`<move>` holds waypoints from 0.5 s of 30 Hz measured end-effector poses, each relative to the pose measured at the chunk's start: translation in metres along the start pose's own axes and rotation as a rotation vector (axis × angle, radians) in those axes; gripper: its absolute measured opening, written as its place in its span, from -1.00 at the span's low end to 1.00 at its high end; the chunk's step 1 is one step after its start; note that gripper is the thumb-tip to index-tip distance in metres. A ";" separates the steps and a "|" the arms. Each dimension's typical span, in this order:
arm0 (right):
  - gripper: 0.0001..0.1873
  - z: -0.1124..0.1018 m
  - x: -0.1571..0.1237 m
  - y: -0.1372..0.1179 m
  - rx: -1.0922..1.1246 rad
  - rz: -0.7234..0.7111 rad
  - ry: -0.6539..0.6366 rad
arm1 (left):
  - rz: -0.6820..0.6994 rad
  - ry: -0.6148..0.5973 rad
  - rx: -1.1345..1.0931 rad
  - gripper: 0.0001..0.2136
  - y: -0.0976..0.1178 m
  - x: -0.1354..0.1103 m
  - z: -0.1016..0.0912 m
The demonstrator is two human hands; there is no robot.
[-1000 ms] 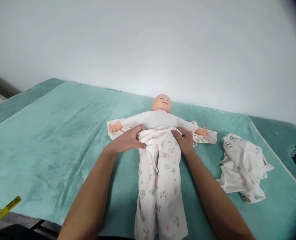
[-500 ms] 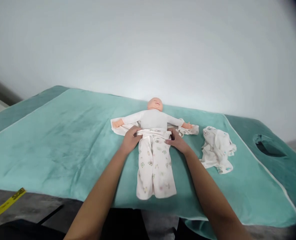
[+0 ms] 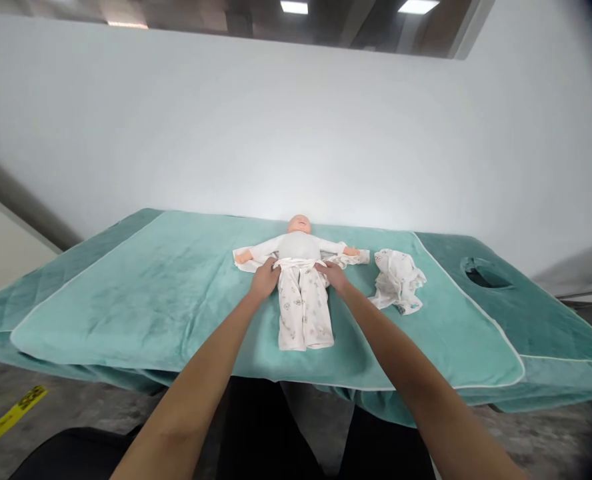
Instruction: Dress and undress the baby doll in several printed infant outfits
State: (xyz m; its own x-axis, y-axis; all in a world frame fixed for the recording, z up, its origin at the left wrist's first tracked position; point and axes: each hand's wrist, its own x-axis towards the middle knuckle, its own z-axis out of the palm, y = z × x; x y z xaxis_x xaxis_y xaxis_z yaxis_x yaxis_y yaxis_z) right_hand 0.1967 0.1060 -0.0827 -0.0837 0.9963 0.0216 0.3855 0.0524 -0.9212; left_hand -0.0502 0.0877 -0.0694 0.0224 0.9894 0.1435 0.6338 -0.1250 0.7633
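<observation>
Centrally on massage bed (image 3: pixel 481 308): printed baby trousers (image 3: pixel 317 312), laid lengthwise from waist of doll (image 3: pixel 299 247) toward near edge, pinched at either side of waistband (image 3: pixel 300 263) by left hand (image 3: pixel 264 279) and right hand (image 3: pixel 333 274), equally close.

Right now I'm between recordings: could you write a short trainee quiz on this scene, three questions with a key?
1. True or false: the doll lies with its arms spread out to both sides.

2. Where is the crumpled printed cloth?
A) On the floor
B) On the turquoise blanket, to the person's right of the doll
C) On the doll's head

3. Fill in: the left hand and the right hand both hold the printed pants at the ____.

Key: 1 true; 2 B; 3 waist.
</observation>
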 end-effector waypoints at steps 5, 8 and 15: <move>-0.40 -0.021 -0.029 0.002 -0.074 -0.054 -0.170 | 0.055 -0.353 -0.051 -0.28 -0.006 -0.012 -0.017; -0.45 -0.022 -0.039 0.001 -0.254 -0.129 -0.235 | 0.139 -0.445 0.064 -0.21 -0.007 -0.014 -0.020; -0.79 -0.005 -0.036 -0.002 -0.393 -0.148 -0.074 | 0.206 -0.290 0.324 -0.75 0.013 -0.025 -0.012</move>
State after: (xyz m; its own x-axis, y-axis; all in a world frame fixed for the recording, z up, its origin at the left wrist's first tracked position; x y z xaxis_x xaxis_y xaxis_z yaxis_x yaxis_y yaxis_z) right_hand 0.2038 0.0700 -0.0796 -0.2249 0.9691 0.1014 0.6842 0.2312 -0.6917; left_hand -0.0522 0.0606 -0.0555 0.3588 0.9318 0.0542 0.8007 -0.3371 0.4952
